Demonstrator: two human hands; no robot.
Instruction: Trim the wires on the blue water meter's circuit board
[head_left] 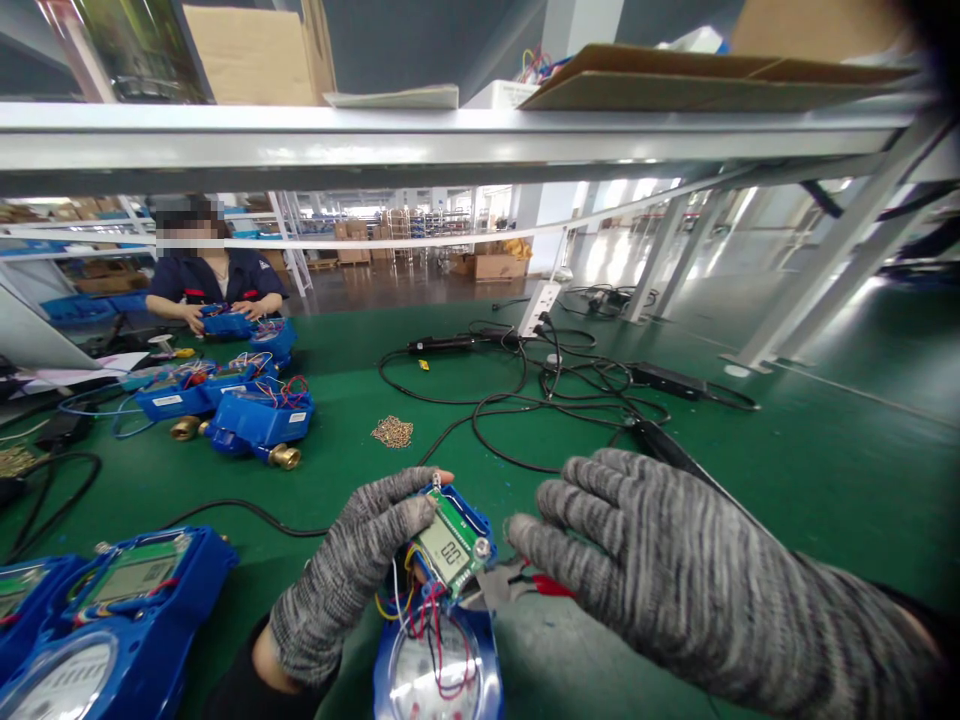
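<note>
My left hand (360,560), in a striped grey knit glove with bare fingertips, is closed on a small green circuit board (450,545) with a lit display at the upper part of a blue water meter (487,660). Thumb and fingers grip the board's upper left edge. Red, yellow and white wires (431,610) hang over the meter's round clear dial. Gloved too, my right hand (637,540) is palm down just right of the meter. From under it come red-handled pliers (499,588), their metal jaws at the board's lower edge; the thumb is hidden.
More blue meters lie at the lower left (150,600) and farther back left (259,420). A small pile of brass screws (392,432) sits ahead. Black cables (517,400) and a power strip (538,308) spread beyond. Across the bench a person (217,275) handles another meter.
</note>
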